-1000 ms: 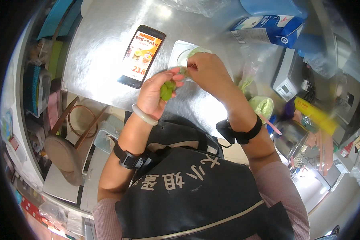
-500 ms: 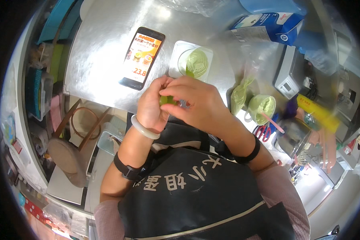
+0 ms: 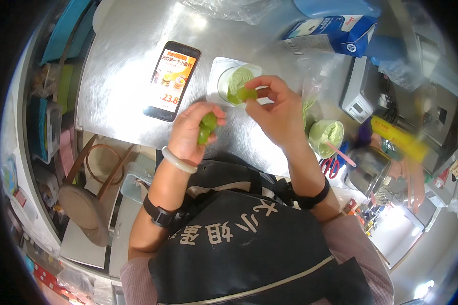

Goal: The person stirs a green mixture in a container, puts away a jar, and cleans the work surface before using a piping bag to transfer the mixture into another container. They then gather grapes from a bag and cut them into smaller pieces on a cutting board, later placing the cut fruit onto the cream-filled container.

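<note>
My left hand [image 3: 185, 134] is curled around several green grapes [image 3: 206, 128], which show between thumb and fingers. Between the thumb and fingertips of my right hand [image 3: 281, 109] is a pale green grape piece [image 3: 248, 94]. It is over the near right edge of a small round cake [image 3: 239, 79] topped with piped green cream; whether it touches the cream I cannot tell. The cake sits on a white square base [image 3: 217, 68], partly hidden by my right fingers.
Left of the cake lies a phone [image 3: 172, 81] with a lit screen. To the right are a cup of green cream [image 3: 326, 137] with a pink spatula [image 3: 341, 154], red-handled scissors [image 3: 330, 166], a scale [image 3: 362, 91] and a blue-and-white carton [image 3: 336, 35].
My hands have parted from each other. The right one has moved up to the cake with a grape piece, while the left stays lower with grapes now showing in it.
</note>
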The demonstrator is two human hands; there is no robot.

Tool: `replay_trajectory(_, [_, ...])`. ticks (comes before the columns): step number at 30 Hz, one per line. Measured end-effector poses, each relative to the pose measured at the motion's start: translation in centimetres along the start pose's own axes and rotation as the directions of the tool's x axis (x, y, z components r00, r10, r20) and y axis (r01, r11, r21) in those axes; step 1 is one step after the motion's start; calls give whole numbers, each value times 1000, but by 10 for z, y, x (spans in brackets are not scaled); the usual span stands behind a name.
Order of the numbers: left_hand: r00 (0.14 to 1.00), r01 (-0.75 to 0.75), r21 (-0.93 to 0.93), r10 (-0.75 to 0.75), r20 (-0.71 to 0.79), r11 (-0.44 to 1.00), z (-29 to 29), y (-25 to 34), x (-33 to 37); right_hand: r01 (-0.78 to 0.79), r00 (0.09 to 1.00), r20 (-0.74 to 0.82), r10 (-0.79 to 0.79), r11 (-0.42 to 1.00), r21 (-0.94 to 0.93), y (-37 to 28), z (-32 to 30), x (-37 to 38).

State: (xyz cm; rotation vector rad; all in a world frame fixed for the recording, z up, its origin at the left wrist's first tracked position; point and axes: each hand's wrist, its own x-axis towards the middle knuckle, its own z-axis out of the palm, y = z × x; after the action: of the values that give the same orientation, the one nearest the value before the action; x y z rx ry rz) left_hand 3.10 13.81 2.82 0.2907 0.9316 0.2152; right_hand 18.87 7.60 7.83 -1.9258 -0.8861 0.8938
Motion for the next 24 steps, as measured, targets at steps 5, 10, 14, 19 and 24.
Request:
replay_trajectory(5, [978,-195,183,206,-42,964,3,13,20,119,990,-27,-136,931,-346,15,11,22])
replay_trajectory(10, [954,-290,377,299,36,880,2,17,41,70,980,-92,-175,744,-665,18,27,30])
replay_trajectory(14, [955,-290,433,289,71,853,0,16,45,78,975,-103,-197,736,-672,23,31,38])
replay_trajectory(19, [958,-285,382,274,83,879,-10,11,52,-58,997,18,74,886,-460,14,29,39])
replay_trajectory(24, [962,-272,335,252,105,902,-12,11,55,-95,993,24,114,913,-397,21,22,39])
